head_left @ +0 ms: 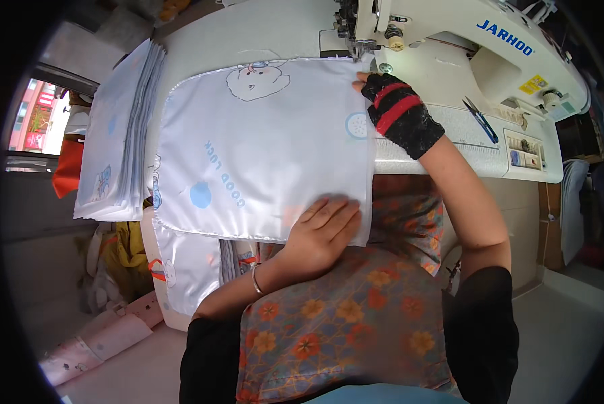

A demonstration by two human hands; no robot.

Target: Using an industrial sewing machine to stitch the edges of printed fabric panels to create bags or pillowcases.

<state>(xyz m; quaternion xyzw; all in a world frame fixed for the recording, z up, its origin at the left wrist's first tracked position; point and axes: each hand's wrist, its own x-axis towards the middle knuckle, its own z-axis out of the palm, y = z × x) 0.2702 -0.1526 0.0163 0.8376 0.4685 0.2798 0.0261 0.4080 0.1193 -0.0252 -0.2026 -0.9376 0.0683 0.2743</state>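
Note:
A white satin fabric panel (275,168) with rounded corners, a cartoon outline and pale blue prints lies across the sewing machine (477,47) bed. Its far right corner reaches the presser foot (361,50). My right hand (399,111), in a black and red fingerless glove, is closed at that corner, with the fingertips on the panel's edge just right of the foot. Nearer to me, my left hand (325,232) rests on the panel's near right part, fingers stretched out flat; its thumb is hidden. A bracelet (256,279) circles the left wrist.
A thick stack of similar white printed panels (117,135) stands at the left. Blue-handled thread snips (482,121) and a small tray of bobbins (524,149) sit at the machine bed's right. Another white panel (187,266) hangs below the main one. A pink fabric roll (107,340) lies lower left.

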